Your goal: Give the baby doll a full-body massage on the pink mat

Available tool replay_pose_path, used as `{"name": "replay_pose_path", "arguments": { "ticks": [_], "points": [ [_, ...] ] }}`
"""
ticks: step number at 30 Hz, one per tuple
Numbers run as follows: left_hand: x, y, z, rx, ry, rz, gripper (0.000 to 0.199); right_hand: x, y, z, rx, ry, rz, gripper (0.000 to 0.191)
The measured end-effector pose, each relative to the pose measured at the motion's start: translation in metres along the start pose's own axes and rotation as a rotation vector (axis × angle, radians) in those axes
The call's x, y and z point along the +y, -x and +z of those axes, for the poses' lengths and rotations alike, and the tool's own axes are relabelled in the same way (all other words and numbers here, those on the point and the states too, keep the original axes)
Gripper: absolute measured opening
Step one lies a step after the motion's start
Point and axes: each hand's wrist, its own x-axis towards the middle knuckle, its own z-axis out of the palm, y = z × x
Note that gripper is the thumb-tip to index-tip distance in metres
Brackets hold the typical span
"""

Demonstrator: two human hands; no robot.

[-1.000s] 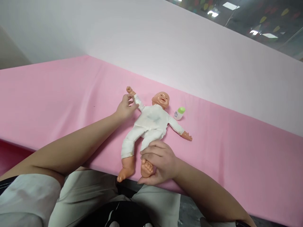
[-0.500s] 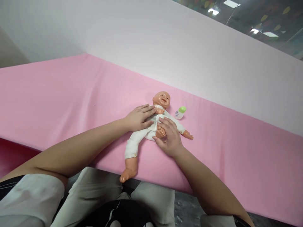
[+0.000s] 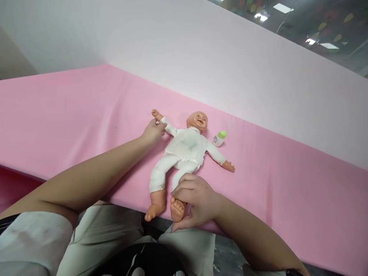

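Note:
A baby doll (image 3: 188, 143) in white cloth lies on its back on a pink padded surface (image 3: 71, 111), its head toward the wall. Both doll arms are spread out and both legs point toward me. My left hand (image 3: 154, 132) holds the doll's arm on the left side, near its wrist. With my right hand (image 3: 198, 199) I grip the doll's leg on the right side, fingers over the ankle and thumb beneath the foot. A small bottle with a green cap (image 3: 220, 138) lies beside the doll's head, touched by neither hand.
Behind the pink surface rises a white wall (image 3: 184, 61), with a dark glass panel (image 3: 313, 30) reflecting lights at the upper right. My legs (image 3: 106, 234) are below the surface's near edge.
The doll's left-side arm has swung from its chest out to the upper left with my left hand. Its bent leg has come down and straightened toward me with my right hand.

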Motion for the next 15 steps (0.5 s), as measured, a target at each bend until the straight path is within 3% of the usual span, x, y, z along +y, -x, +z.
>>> {"name": "replay_pose_path", "arguments": {
  "ticks": [4, 7, 10, 15],
  "points": [
    [0.002, -0.011, -0.004, 0.026, 0.164, -0.160, 0.028, 0.004, 0.001, 0.008, -0.161, 0.042, 0.029, 0.066],
    [0.004, -0.007, -0.004, -0.014, 0.185, -0.121, 0.038, 0.000, 0.002, 0.004, -0.104, 0.089, -0.037, 0.063],
    [0.003, 0.001, -0.004, -0.136, 0.034, 0.068, 0.064, -0.006, 0.005, -0.005, 0.106, 0.199, -0.111, 0.052],
    [0.001, 0.019, -0.002, -0.459, -0.537, 0.647, 0.093, 0.003, 0.008, -0.024, 0.354, 0.423, -0.037, 0.051]
  ]
}}
